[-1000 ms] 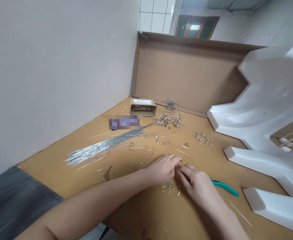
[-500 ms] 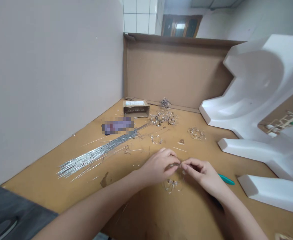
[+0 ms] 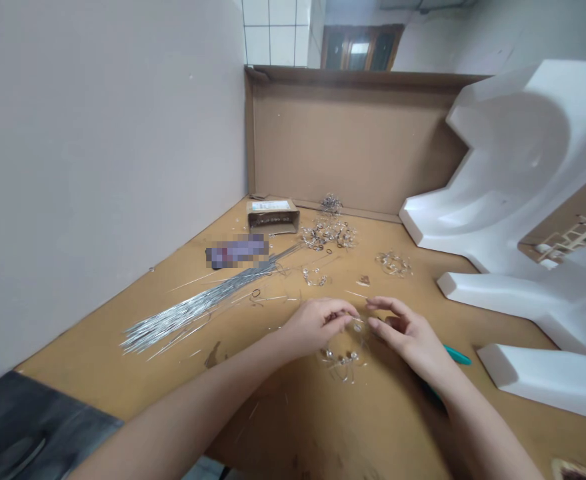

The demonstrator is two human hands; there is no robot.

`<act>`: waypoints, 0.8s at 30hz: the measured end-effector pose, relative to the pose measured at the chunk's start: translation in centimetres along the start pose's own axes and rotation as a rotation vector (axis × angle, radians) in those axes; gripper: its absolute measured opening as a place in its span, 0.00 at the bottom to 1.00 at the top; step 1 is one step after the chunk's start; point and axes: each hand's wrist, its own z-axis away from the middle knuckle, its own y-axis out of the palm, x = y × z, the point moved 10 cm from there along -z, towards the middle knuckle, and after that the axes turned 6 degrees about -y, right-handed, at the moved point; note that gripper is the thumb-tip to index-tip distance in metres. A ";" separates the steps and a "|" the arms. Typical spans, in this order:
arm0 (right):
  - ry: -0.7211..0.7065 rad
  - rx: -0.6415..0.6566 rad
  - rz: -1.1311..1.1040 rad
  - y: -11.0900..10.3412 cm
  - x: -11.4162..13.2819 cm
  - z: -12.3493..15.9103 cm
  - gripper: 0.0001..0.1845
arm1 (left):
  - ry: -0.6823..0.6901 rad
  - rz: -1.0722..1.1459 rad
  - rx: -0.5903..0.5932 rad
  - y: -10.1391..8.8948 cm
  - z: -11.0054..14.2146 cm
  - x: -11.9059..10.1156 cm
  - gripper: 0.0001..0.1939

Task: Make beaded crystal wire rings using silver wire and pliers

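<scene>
My left hand (image 3: 319, 325) is pinched on a thin wire piece (image 3: 358, 321), its free end sticking out toward the right. A small pale loop seems to hang from it, too blurred to tell clearly. Just right of that end, my right hand (image 3: 405, 328) has thumb and fingers apart with nothing visible between them. On the table below the hands lies a cluster of bent wires (image 3: 343, 363) with small shiny pieces. Partly hidden under my right forearm is a teal-handled tool (image 3: 457, 355); its kind I cannot make out.
A bundle of straight silver wires (image 3: 185, 313) lies at left. Behind it are a blurred purple item (image 3: 237, 251) and a small open cardboard box (image 3: 273, 219). Bent wire pieces (image 3: 330, 233) form a pile, with another cluster (image 3: 393, 264) farther right. White foam blocks (image 3: 497, 293) border the right.
My right fingers have parted and come away from the wire piece, which both hands were touching. My left hand keeps its pinch. The view has shifted slightly.
</scene>
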 end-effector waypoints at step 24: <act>0.170 0.214 -0.307 2.9 -1.5 0.7 0.18 | -0.031 0.442 0.024 0.2 -0.4 0.6 0.09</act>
